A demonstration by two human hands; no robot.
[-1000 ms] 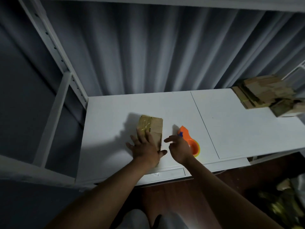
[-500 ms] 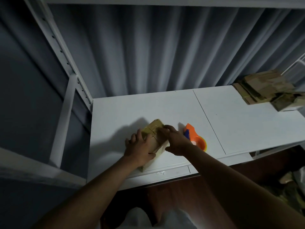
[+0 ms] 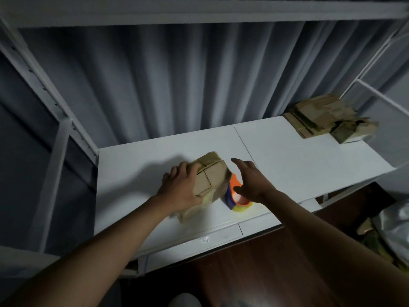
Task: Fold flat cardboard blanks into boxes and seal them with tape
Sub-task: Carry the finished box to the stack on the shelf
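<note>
The left hand (image 3: 181,188) grips the folded cardboard box (image 3: 207,185) from its left side, fingers curled over the top edge and thumb along the near face, and the box sits tilted, one end raised off the white shelf board (image 3: 287,160) and the lower end resting near the front edge. The right hand (image 3: 251,181) hovers just to the right of the box with its fingers spread and relaxed, holding nothing, the index finger stretched toward the back. Beneath that palm lies the orange tape dispenser (image 3: 234,193) with a blue part and a roll of clear tape, partly covered by the hand and by the box's right corner, so its full outline is hard to make out. The board is made of two white panels meeting at a thin seam, set in a white metal rack (image 3: 59,120) whose uprights rise at the left and whose crossbar runs overhead. A grey pleated curtain (image 3: 177,80) hangs behind the whole shelf. At the far right corner of the board sits a stack of flat cardboard blanks (image 3: 325,117), well apart from the hands, with a few pieces slipping off its right side. Below the shelf's front edge is dark reddish wood flooring (image 3: 254,273). At the lower right, something pale and shiny is cut off by the frame and too dim to identify.
</note>
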